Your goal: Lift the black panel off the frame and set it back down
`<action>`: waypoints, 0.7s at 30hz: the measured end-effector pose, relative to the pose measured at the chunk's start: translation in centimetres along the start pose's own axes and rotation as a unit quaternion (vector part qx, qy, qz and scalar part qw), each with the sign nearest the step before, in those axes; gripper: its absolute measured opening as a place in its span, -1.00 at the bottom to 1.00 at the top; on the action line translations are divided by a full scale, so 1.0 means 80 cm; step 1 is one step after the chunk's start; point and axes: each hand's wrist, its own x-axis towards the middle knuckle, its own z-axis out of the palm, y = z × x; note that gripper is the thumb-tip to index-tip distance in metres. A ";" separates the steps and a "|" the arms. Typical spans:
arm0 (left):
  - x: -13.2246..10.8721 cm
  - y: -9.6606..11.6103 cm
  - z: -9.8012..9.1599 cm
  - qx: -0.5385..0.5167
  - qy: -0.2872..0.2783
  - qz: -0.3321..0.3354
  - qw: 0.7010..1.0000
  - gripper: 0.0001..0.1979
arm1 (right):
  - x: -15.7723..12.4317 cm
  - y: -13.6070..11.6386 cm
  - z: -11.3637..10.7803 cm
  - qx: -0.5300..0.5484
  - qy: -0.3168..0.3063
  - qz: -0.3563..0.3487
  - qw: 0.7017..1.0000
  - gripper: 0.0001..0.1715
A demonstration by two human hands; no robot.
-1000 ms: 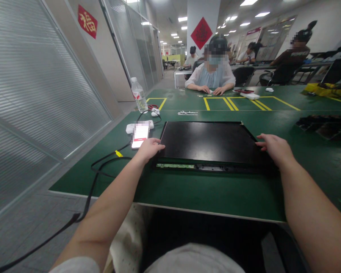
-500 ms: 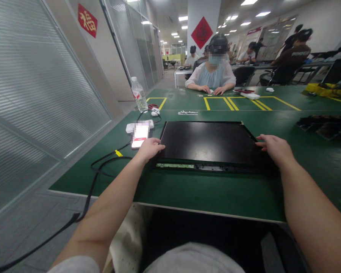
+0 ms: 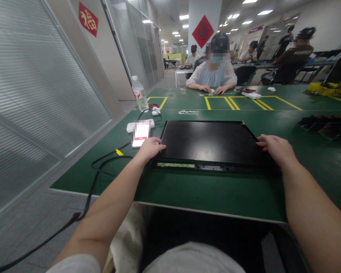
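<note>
A black flat display panel (image 3: 207, 142) lies on the green table in front of me, inside a thin dark frame. Along its near side a strip of green circuit board (image 3: 176, 165) shows. My left hand (image 3: 152, 148) pinches the panel's left edge, thumb and fingers closed on it. On the opposite edge, my right hand (image 3: 277, 149) has its fingers closed at the panel's right side. The undersides of both grips are hidden.
Left of the panel lie a lit phone (image 3: 141, 134) on a white object and a black cable (image 3: 95, 178). A water bottle (image 3: 139, 93) stands behind them. White strips (image 3: 188, 112) lie beyond the panel, dark parts (image 3: 326, 127) to the right. Across the table sits a person (image 3: 213, 74).
Both hands keep their places on the panel's edges, and the panel stays put. The whole view has shifted very slightly.
</note>
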 end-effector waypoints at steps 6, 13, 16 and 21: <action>-0.001 0.002 0.000 0.012 -0.002 -0.003 1.000 -0.75 | -0.005 -0.005 0.000 0.006 0.001 0.002 1.000 -0.60; -0.003 0.002 -0.003 0.051 0.001 0.006 0.999 -0.74 | 0.002 0.003 0.000 -0.004 0.001 -0.008 1.000 -0.59; -0.002 0.001 -0.004 0.070 0.004 0.012 0.997 -0.74 | 0.004 0.006 0.001 -0.004 0.002 -0.017 1.000 -0.58; -0.002 0.003 -0.004 0.090 -0.002 0.014 0.996 -0.76 | 0.001 0.001 0.001 0.000 0.002 -0.006 1.000 -0.62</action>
